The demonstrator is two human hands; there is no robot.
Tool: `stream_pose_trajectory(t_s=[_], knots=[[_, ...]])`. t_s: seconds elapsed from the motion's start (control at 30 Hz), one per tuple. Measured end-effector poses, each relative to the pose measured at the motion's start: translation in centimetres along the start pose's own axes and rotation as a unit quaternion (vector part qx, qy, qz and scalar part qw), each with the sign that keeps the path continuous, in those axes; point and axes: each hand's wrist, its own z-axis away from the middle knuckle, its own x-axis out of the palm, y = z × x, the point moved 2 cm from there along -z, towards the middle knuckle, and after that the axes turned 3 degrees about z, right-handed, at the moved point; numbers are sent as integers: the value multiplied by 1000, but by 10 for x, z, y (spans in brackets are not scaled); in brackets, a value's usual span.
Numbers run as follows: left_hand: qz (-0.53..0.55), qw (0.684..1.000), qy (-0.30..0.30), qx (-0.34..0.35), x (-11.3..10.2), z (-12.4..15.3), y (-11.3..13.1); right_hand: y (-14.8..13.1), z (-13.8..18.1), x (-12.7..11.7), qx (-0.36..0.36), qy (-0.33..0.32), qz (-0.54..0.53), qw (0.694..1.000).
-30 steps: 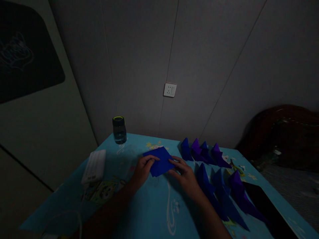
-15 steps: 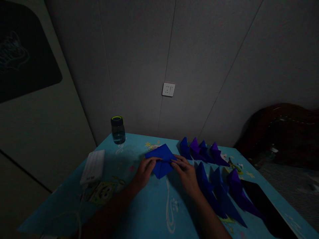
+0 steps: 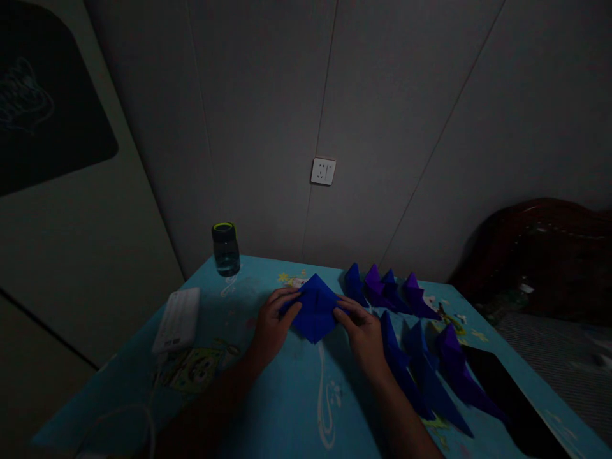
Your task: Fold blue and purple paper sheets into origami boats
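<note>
One smooth white oblong device point(image 3: 176, 319) lay left of a see-through bottle point(image 3: 226, 254) part-filled with liquid. The left hand point(image 3: 272, 323) pinched one side of a creased blue paper diamond point(image 3: 314, 313) over the table point(image 3: 291, 408); the right hand point(image 3: 362, 328) clasped its opposite side, left of seven pointed, folded blue and purple shapes point(image 3: 419, 354).

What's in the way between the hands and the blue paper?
Nothing I can see: the left hand and right hand both touch the blue paper, one at each side. The folded paper shapes stand off to the right.
</note>
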Motion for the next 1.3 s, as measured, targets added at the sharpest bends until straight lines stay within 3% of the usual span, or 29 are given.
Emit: stream_pose_trajectory(t_s=[0.2, 0.37, 0.47, 0.57, 0.67, 0.8, 0.9, 1.03, 1.3], knots=[[45, 996, 3, -77, 3, -3, -7, 1, 1, 3, 20, 23, -92, 995], [86, 987, -93, -98, 6, 1, -10, 2, 1, 2, 30, 27, -121, 992], [45, 985, -154, -64, 7, 6, -7, 3, 1, 2, 31, 20, -125, 992], [-27, 985, -170, -13, 8, 8, -3, 6, 0, 3, 44, 13, -132, 990], [-47, 987, -154, -3, 8, 6, -2, 8, 1, 7, 64, -7, -122, 990], [-33, 996, -81, -22, 6, 3, -4, 5, 6, 18, 80, -116, -109, 984], [-8, 996, -77, -51, 6, 5, -3, 0, 10, 23, 72, -163, -108, 978], [9, 989, -125, -83, 10, 10, 0, -4, 10, 21, 50, -136, -96, 985], [-61, 975, -214, 16, 14, 18, 0, -3, 11, 18, 2, -116, -62, 991]])
